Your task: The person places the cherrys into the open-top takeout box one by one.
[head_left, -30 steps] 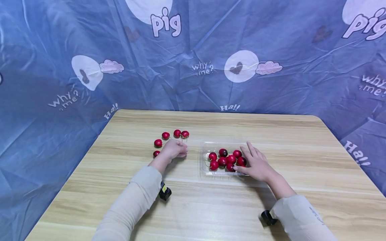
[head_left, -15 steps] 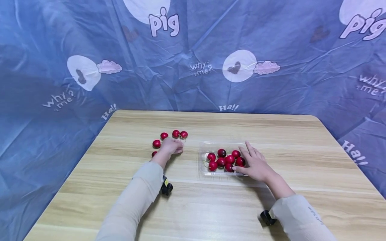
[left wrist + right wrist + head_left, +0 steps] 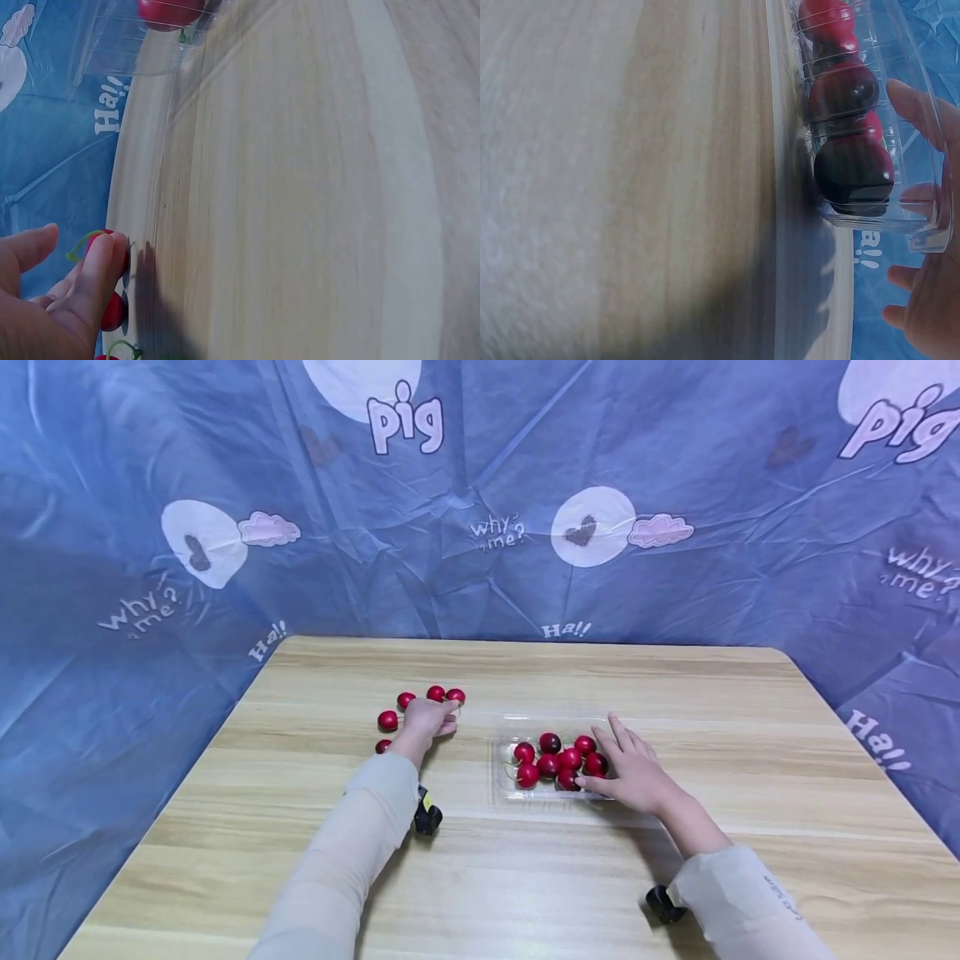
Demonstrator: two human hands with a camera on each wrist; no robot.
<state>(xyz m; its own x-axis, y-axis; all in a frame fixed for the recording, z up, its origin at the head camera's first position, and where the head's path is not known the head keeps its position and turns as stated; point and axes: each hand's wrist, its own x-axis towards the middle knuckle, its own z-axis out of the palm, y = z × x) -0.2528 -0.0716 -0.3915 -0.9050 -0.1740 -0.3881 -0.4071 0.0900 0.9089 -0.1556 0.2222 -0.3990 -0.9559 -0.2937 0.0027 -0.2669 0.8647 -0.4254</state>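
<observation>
My left hand (image 3: 427, 717) reaches over the loose cherries at the left of the table. In the left wrist view its thumb and forefinger stand apart, with the forefinger overlapping a red cherry (image 3: 114, 241) and the green stem (image 3: 79, 246) showing in the gap. A clear plastic box (image 3: 504, 785) holds several red and dark cherries (image 3: 548, 766). My right hand (image 3: 636, 777) lies with spread fingers over the box's right end, its thumb near the front edge. In the right wrist view that hand is right at the box wall (image 3: 930, 238), partly seen through the plastic.
Other loose cherries lie in an arc beside the left hand, among them a cherry (image 3: 387, 720) at the left and a cherry (image 3: 436, 692) at the back. A printed blue cloth (image 3: 480, 577) hangs behind the wooden table (image 3: 525, 877).
The left hand has shifted slightly away from the body, toward the back cherries, and its fingers have parted. The right hand stays at the box. The head view has drifted a little.
</observation>
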